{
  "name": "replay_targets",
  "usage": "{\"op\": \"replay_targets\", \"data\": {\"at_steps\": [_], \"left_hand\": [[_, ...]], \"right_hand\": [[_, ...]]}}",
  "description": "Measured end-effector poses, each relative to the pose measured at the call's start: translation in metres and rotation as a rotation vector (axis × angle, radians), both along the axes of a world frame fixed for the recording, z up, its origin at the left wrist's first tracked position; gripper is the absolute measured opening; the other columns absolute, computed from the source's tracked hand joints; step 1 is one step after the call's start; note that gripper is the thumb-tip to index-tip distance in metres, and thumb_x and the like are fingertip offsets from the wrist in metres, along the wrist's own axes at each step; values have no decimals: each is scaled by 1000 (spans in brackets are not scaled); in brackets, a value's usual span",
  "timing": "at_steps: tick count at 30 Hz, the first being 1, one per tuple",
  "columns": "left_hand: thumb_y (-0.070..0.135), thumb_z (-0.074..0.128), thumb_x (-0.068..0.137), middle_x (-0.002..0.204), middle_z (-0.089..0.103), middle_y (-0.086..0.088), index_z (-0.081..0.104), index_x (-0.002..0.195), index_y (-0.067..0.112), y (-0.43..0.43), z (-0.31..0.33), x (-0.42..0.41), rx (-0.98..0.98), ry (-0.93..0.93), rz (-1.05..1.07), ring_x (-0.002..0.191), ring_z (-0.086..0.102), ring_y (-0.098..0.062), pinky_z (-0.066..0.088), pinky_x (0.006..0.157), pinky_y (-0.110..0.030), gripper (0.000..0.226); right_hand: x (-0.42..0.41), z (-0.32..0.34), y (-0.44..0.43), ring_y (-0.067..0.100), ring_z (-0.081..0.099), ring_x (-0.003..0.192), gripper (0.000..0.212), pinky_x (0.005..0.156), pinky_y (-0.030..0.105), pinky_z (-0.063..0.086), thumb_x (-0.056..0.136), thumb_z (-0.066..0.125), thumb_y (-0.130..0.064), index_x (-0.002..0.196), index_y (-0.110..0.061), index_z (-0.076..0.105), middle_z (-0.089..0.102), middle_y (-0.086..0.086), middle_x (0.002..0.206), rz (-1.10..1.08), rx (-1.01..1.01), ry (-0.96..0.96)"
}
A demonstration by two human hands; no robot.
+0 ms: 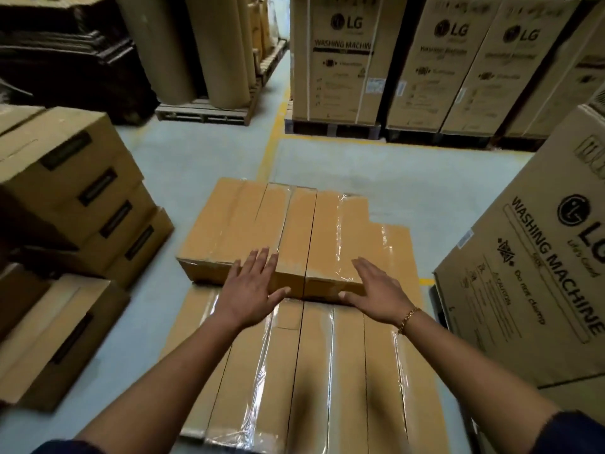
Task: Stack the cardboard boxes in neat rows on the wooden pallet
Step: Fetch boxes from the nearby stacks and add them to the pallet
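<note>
Pressing the left hand flat, fingers straight and spread, onto the top of the upper row of cardboard boxes, thumb laid against the near end face of one narrow box. Mirroring that with the right hand: fingers straight on the top of the neighbouring box, thumb against its near end. Holding both hands open and apart, with the narrow box between them and nothing gripped. Wearing a gold chain bracelet on the right wrist.

Running lengthwise away from the camera, side by side and touching: long, slim, orange-brown boxes, banded with glossy clear tape that catches the light. Resting on a lower layer of boxes of the same kind, laid the same way and close-packed. Ending unevenly at the far side, stepped on the right. Cannot tell what carries the lower layer.

Standing around on the grey floor:
- At left, a stack of cartons with handle slots.
- Just beside at right, a tilted LG washing machine carton.
- Beyond a yellow floor line, more LG cartons on pallets.
- At far left, brown paper rolls upright on a wooden pallet.
</note>
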State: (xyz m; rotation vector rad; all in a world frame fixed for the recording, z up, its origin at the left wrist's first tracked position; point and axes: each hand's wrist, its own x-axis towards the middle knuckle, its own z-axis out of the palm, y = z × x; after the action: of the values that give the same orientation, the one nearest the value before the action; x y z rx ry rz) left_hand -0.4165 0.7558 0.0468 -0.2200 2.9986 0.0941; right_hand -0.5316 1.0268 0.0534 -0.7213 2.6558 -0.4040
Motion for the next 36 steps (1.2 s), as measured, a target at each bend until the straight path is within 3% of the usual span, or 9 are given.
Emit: {"op": "replay_targets", "data": {"at_steps": [7,14,18,23,28,36], "left_hand": [[74,23,98,173,-1,-3,2,166,24,24,38,71,57,155,183,159,-1,-22,7,128,-49,87],[69,46,97,170,23,-1,18,164,24,31,61,150,376,301,413,155,23,-22,24,123,-47,86],[67,49,97,170,24,-1,17,165,26,-1,71,210,464,327,582,154,25,-25,24,121,-48,85],[68,50,96,169,24,0,17,164,30,-47,68,299,522,331,742,154,26,-25,25,121,-47,86],[68,52,94,170,24,0,19,163,32,-108,57,392,584,329,898,155,24,-26,26,123,-55,85],[64,53,96,168,27,-2,24,163,30,-223,50,507,580,321,1037,152,31,-27,32,119,-46,80]], "right_hand": [[39,33,11,21,17,155,86,122,47,23,96,54,-62,162,-23,15,11,-1,170,115,-106,24],[83,52,-18,23,21,153,85,123,51,25,95,57,-59,162,-24,17,16,0,169,179,-268,-97],[119,62,-66,24,26,151,84,121,41,28,94,59,-57,161,-23,20,21,1,168,252,-342,-172],[175,72,-142,22,36,146,94,116,44,36,81,59,-70,159,-28,25,28,-3,165,294,-437,-342],[237,65,-230,19,47,137,74,114,42,39,93,66,-49,155,-23,36,44,0,156,335,-512,-490],[322,34,-351,19,36,146,72,107,33,34,95,64,-47,157,-24,34,34,-4,163,326,-493,-598]]}}
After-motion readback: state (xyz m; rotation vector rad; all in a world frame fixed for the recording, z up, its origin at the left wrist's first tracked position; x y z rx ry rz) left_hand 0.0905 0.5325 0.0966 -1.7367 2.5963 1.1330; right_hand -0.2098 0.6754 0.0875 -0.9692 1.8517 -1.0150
